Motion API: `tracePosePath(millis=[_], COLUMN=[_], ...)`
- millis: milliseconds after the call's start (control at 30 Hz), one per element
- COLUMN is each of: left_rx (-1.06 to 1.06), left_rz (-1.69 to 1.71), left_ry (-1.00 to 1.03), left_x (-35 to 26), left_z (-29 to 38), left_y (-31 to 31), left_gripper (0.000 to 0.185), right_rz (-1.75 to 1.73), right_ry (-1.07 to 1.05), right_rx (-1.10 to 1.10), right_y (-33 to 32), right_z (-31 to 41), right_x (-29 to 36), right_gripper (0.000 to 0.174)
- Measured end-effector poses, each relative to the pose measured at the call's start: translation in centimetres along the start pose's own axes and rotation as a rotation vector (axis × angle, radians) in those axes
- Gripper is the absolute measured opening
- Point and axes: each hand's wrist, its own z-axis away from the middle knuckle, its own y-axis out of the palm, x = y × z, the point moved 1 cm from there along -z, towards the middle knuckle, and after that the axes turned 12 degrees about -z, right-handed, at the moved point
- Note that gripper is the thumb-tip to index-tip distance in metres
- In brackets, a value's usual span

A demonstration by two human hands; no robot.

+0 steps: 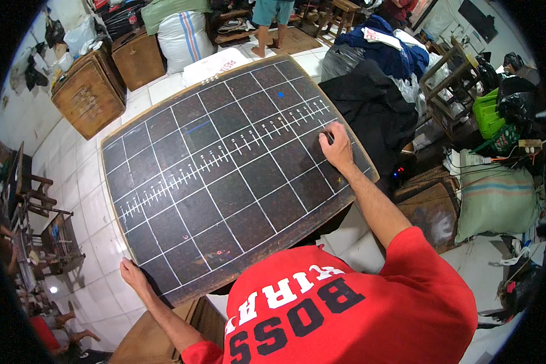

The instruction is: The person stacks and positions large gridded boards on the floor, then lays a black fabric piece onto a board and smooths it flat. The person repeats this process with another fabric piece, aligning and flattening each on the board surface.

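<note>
A dark board (218, 202) with a white painted grid and a numbered tick scale lies before me, its edges pale and worn. My left hand (133, 275) is at the board's near left corner, fingers curled by the edge; whether it grips the edge is hidden. Over the right part of the board is my right hand (336, 145), fingers bent and thumb apart from the forefinger, with nothing visible in it. A small blue mark (280, 95) and a blue line (197, 127) show on the grid.
Behind the board are wooden boards (88, 93), a striped white sack (186, 41) and a person's bare legs (272, 32). Black cloth (368, 100) is heaped against the right side. A greenish sack (498, 200) stands farther right. More stacked boards (164, 334) lie beneath my left arm.
</note>
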Motion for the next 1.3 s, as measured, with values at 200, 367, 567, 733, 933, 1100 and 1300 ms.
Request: tracePosePath(millis=[200,367,567,733,933,1100,1300], left_rx=[0.001,0.02,0.048,0.053,0.062,0.086,0.093], left_rz=[0.104,0.083,0.139,0.163,0.201,0.284,0.255], left_ry=[0.017,0.01,-0.009,-0.048,-0.064,-0.074,-0.093], left_x=[-0.5,-0.4,-0.2,-0.7,-1.4,-1.5,-1.0], left_z=[0.3,0.2,0.5,0.6,1.0,1.2,0.4], left_y=[0.2,0.2,-0.3,-0.1,-0.3,-0.3,-0.3], left_gripper=[0.042,0.04,0.039,0.04,0.039,0.038,0.036], right_rz=[0.43,0.398,0.104,0.41,0.231,0.052,0.188], right_ry=[-0.17,-0.247,-0.225,-0.275,-0.275,-0.283,-0.323], right_rx=[0.044,0.214,0.158,0.171,0.225,0.032,0.02], right_y=[1.8,-1.0,-1.5,0.1,-1.5,-2.4,-1.8], right_z=[0.8,1.2,-0.8,0.0,0.0,-0.9,-1.9], right_x=[-0.4,-0.7,-0.1,-0.8,-2.0,-1.4,-0.7], right_gripper=[0.063,0.053,0.054,0.053,0.045,0.028,0.021])
